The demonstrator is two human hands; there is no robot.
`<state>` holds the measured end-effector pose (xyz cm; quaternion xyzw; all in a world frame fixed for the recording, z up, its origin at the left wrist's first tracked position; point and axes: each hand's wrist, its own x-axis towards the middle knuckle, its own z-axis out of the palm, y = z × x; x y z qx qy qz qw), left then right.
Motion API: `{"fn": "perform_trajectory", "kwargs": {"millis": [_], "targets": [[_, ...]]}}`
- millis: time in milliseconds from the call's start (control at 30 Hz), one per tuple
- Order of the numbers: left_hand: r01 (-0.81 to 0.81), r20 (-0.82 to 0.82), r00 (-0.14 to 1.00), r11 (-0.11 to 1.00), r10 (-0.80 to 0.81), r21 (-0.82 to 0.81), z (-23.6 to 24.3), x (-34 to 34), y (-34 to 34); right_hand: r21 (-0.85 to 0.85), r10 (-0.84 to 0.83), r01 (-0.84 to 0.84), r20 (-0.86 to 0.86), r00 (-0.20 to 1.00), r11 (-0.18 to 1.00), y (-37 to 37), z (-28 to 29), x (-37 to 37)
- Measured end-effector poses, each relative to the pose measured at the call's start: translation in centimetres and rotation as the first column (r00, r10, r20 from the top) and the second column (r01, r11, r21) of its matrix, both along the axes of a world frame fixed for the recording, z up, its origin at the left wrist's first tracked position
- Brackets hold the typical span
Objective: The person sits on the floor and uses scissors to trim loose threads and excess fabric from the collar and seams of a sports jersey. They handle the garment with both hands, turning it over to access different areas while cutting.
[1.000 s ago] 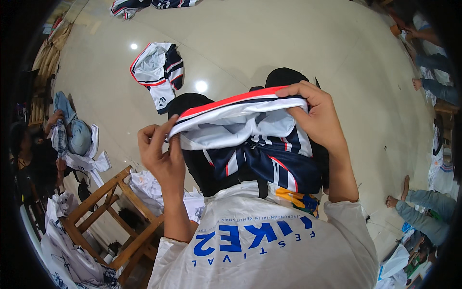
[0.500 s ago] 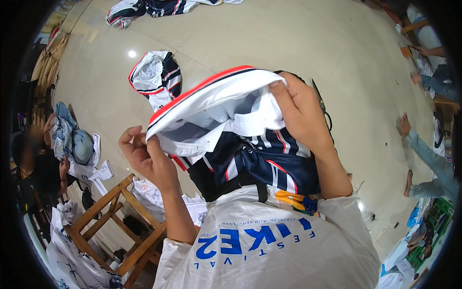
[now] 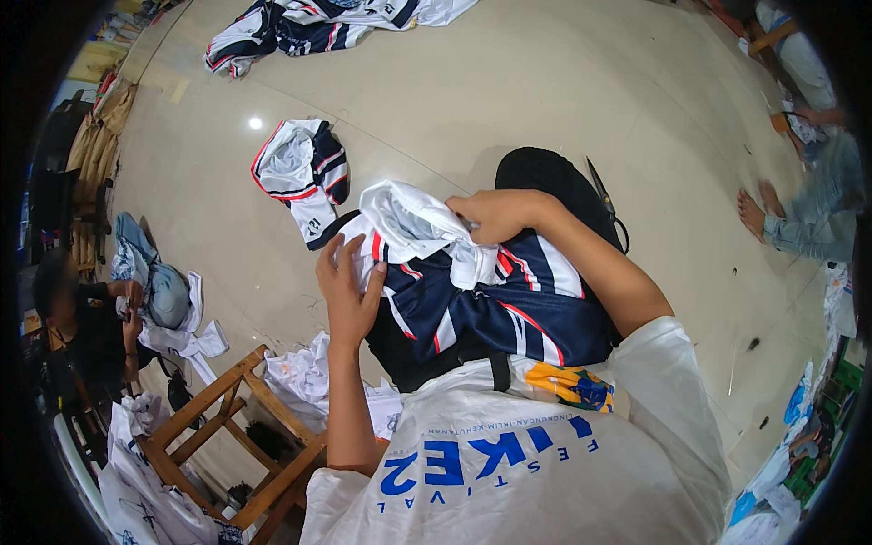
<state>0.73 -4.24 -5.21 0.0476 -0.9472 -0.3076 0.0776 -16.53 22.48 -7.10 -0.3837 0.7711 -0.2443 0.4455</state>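
Lying across the lap at frame centre, the jersey (image 3: pixel 472 300) ran lower-right to upper-left, right hand (image 3: pixel 495 215) pinching its white bunched end, left hand (image 3: pixel 348 291) spread flat just beside.

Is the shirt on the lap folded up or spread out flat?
Bunched, not flat: the navy and white jersey lies crumpled on the lap, gripped by the right hand.

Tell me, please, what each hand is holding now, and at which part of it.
The right hand grips the bunched white part of the navy-and-white jersey on the lap. The left hand lies open on the jersey's left edge, pressing rather than gripping.
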Motion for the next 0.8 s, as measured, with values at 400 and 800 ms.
{"fn": "perform_trajectory", "kwargs": {"millis": [400,800], "targets": [[0.185,0.034,0.983,0.971,-0.182,-0.152,-1.5,-4.4,-1.4,-0.105,0.276,-0.255,0.335,0.901,0.961,0.0,4.5,2.0],[0.185,-0.174,0.983,0.432,-0.064,0.883,10.1,-7.3,-4.4,-0.664,-0.238,0.631,0.590,0.772,0.401,10.0,11.9,-1.2]]}}
